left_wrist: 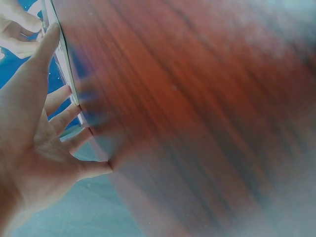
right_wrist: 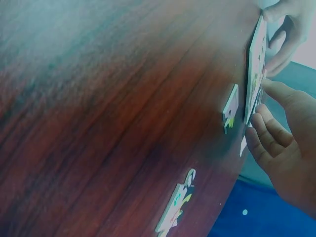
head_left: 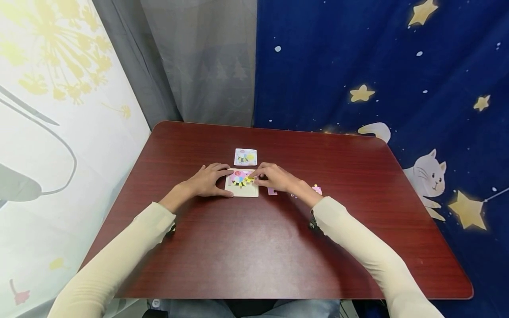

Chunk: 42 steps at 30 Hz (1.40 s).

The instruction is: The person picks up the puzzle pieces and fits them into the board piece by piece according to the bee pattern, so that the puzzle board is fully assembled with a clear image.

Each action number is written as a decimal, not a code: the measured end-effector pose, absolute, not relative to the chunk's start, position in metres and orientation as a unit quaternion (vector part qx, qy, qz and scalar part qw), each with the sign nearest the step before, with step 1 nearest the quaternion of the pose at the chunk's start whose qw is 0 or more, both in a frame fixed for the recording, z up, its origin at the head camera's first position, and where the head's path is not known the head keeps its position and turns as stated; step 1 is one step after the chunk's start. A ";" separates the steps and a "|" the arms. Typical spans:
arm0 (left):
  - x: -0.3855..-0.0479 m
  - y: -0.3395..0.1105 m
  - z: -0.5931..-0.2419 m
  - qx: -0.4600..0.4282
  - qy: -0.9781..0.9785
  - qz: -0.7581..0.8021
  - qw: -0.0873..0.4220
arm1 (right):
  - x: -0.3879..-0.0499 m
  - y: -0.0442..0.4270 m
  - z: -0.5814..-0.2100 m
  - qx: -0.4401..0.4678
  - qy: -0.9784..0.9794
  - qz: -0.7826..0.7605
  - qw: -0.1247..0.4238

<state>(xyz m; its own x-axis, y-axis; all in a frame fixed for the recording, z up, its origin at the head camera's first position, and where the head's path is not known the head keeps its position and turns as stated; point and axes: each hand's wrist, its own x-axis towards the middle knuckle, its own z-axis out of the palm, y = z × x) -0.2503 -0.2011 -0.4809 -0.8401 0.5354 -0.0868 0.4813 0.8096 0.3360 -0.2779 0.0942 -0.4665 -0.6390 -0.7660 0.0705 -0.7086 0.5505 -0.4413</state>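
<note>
A pale puzzle board (head_left: 243,191) with pink, yellow and black-striped pieces lies flat on the table. My left hand (head_left: 209,180) is spread at its left side, thumb by the lower left corner and fingertips at the upper edge. The left wrist view shows those fingers (left_wrist: 39,143) nearly straight, the thumb against the board (left_wrist: 64,59). On the board's right part, my right hand (head_left: 276,176) rests its thumb and index fingertips by a yellow piece (head_left: 248,179). In the right wrist view its fingers are loosely bent at the board (right_wrist: 255,69); no piece is clearly seen between them.
Above the board lies a picture card (head_left: 245,157). A loose pink piece (head_left: 272,191) is beside the board, under the right hand; further right are more pieces (head_left: 317,189), partly behind the right forearm. The brown table's (head_left: 254,256) far edge meets grey and blue curtains.
</note>
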 end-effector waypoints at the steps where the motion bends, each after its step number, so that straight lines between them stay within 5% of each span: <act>1: -0.250 -0.201 -0.481 0.268 0.947 0.152 0.089 | -0.277 0.094 -0.466 -0.421 0.878 -0.219 0.066; 26: -0.252 -0.200 -0.480 0.274 0.945 0.154 0.089 | -0.274 0.091 -0.468 -0.443 0.881 -0.156 0.061; 42: -0.251 -0.201 -0.480 0.272 0.946 0.154 0.088 | -0.269 0.091 -0.480 -0.470 0.872 -0.141 0.004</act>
<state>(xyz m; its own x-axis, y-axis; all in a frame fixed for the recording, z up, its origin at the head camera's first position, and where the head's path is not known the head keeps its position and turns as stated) -0.2509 -0.2014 -0.4798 -0.8368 0.5412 -0.0826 0.4873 0.8051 0.3381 -0.2686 0.0913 -0.4804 -0.5587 -0.8199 0.1251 -0.8176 0.5191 -0.2491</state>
